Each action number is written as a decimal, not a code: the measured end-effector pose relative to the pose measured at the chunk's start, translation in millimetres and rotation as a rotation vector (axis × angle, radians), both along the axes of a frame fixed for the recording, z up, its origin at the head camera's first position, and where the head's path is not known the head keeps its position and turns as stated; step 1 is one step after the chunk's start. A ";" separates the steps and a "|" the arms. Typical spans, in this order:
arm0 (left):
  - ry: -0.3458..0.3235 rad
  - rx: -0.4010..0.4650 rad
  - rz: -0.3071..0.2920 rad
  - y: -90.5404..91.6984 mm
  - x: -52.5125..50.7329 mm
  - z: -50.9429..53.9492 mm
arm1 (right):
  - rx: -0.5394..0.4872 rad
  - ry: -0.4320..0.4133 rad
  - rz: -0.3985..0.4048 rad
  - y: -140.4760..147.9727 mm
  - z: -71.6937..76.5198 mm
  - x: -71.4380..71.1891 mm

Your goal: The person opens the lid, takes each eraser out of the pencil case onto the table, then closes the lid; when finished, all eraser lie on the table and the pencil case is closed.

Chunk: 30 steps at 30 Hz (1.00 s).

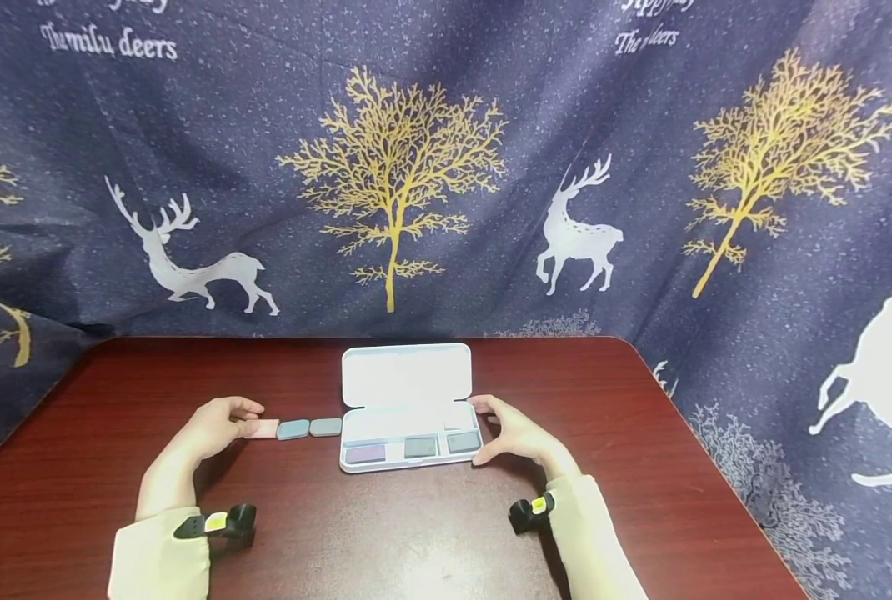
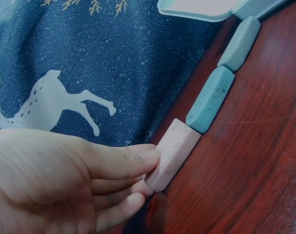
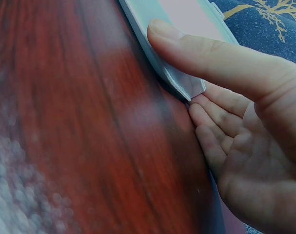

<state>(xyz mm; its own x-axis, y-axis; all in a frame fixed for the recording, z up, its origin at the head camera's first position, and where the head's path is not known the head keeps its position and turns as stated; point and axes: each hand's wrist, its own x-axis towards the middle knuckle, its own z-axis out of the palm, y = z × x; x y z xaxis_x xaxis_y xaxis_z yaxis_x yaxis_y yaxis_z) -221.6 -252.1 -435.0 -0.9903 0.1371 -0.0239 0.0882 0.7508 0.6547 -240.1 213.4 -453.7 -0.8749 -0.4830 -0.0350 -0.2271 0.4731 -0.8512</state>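
Note:
My left hand (image 1: 212, 429) pinches a speckled pink eraser (image 2: 174, 153) by its outer end, thumb on the upper side. That eraser heads a row on the table, followed by a blue-green eraser (image 2: 211, 100) and a grey-green eraser (image 2: 241, 43), placed end to end. The row reaches the left side of a pale blue case (image 1: 352, 467), whose lid (image 1: 407, 375) stands open at the back. Inside the case lie a purple eraser (image 1: 366, 453) and two dark grey erasers (image 1: 419, 447) along the front. My right hand (image 1: 517, 433) grips the case's right end between thumb and fingers.
The reddish-brown wooden table (image 1: 296, 533) extends around the case and both arms. Behind it hangs a dark blue cloth (image 1: 446, 283) with deer and trees. Each wrist wears a black strap (image 1: 217, 522) carrying a small camera.

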 end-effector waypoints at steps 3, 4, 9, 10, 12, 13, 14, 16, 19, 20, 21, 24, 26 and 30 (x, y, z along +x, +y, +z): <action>0.008 -0.001 -0.003 0.1 -0.7 -0.5 | 0.001 0.003 0.000 0.7 -0.7 0.3; 0.010 -0.001 -0.002 0.3 -0.5 -0.9 | -0.001 0.002 0.000 0.9 -0.8 0.5; 0.011 -0.005 0.002 0.4 0.2 -1.6 | -0.004 -0.004 0.002 1.5 -2.2 -0.2; 0.013 -0.008 0.004 0.6 0.3 -1.4 | -0.006 -0.006 0.002 1.3 -2.5 -0.5; 0.018 -0.006 0.005 0.9 -0.1 -0.8 | -0.009 -0.008 0.003 0.8 -2.6 -1.1; 0.021 -0.005 0.006 1.2 -0.3 -0.6 | -0.007 -0.007 0.003 0.8 -2.6 -1.3; 0.027 -0.003 0.009 1.7 -0.4 -0.1 | -0.007 -0.006 0.002 0.8 -2.6 -1.5; 0.045 -0.005 0.016 3.1 -0.7 0.3 | -0.004 0.000 0.002 0.8 -2.4 -1.7; 0.070 0.003 0.032 7.3 -0.5 3.4 | -0.001 0.006 0.002 0.9 -2.2 -1.4; 0.085 0.000 0.038 9.2 -0.6 4.8 | -0.001 0.006 0.001 1.0 -2.3 -1.2; 0.096 0.000 0.040 11.5 -0.6 6.2 | 0.000 0.004 0.000 0.9 -2.2 -1.1; 0.126 0.014 0.030 19.7 -0.9 11.2 | 0.005 -0.003 -0.002 0.8 -2.6 -0.9; 0.099 0.083 0.015 26.9 -0.7 14.8 | 0.006 -0.006 -0.003 1.0 -3.2 -0.8; 0.050 0.213 -0.005 44.1 -0.8 22.5 | 0.003 -0.004 -0.003 1.3 -3.7 -1.0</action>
